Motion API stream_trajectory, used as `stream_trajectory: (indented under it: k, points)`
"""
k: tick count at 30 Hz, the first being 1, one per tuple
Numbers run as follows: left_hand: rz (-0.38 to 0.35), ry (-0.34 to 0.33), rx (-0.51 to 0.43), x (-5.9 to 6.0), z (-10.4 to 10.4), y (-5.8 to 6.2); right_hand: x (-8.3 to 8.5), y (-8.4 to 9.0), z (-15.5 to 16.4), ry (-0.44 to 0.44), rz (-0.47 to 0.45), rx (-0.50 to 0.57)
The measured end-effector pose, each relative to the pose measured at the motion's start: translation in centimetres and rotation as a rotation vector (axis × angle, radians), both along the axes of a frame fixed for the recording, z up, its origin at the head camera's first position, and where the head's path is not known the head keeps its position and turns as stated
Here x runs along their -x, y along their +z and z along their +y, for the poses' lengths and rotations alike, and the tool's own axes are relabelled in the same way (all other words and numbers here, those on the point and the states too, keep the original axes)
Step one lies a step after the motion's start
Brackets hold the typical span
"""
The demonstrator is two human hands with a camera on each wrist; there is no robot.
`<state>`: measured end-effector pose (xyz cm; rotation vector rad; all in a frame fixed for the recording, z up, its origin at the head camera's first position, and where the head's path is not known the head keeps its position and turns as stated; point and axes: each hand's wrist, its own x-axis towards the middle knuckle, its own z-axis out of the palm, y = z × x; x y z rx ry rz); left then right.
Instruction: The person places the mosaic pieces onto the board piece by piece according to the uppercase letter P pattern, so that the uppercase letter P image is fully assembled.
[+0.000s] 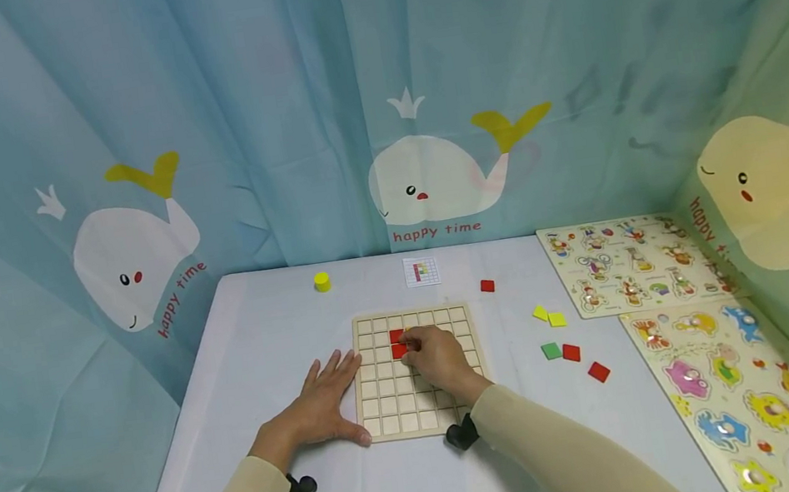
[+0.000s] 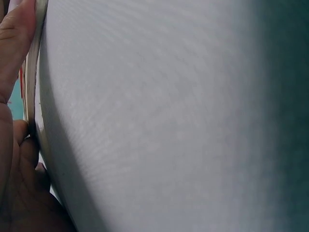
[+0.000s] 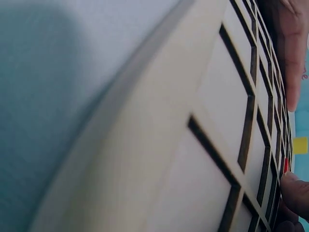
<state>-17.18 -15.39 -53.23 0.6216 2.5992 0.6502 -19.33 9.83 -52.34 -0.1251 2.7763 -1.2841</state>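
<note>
A pale wooden grid board (image 1: 387, 410) lies flat on the white-covered table. Two red square tiles (image 1: 396, 336) sit one behind the other in cells of its upper middle part. My right hand (image 1: 442, 357) reaches over the board, its thumb and fingers pinching at the nearer red tile (image 1: 398, 351). In the right wrist view the thumb (image 3: 294, 191) meets a red edge low over the grid; the fingers hide part of it. Spread flat on the table, my left hand (image 1: 323, 405) touches the board's left edge with thumb and fingertips.
Beyond the board lie a small printed pattern card (image 1: 422, 271) and a yellow round block (image 1: 322, 282). To the right are loose red tiles (image 1: 598, 372), yellow tiles (image 1: 557, 320) and a green tile (image 1: 551, 351). Two picture puzzle boards (image 1: 688, 398) line the right side, before a blue curtain.
</note>
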Motion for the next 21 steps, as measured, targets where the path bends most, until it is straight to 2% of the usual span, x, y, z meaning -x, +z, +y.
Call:
stream_trajectory:
  k: [9, 14, 21]
  points:
    - [-0.002, 0.01, 0.005, 0.1, 0.1, 0.0, 0.1, -0.1, 0.4, -0.01, -0.023, 0.073]
    - [-0.012, 0.013, 0.008, 0.1, 0.1, 0.2, 0.1, 0.1, 1.0, -0.025, -0.003, 0.085]
    - [0.0, 0.021, 0.017, 0.3, 0.4, 0.1, -0.3, 0.9, 4.1, -0.067, 0.026, 0.113]
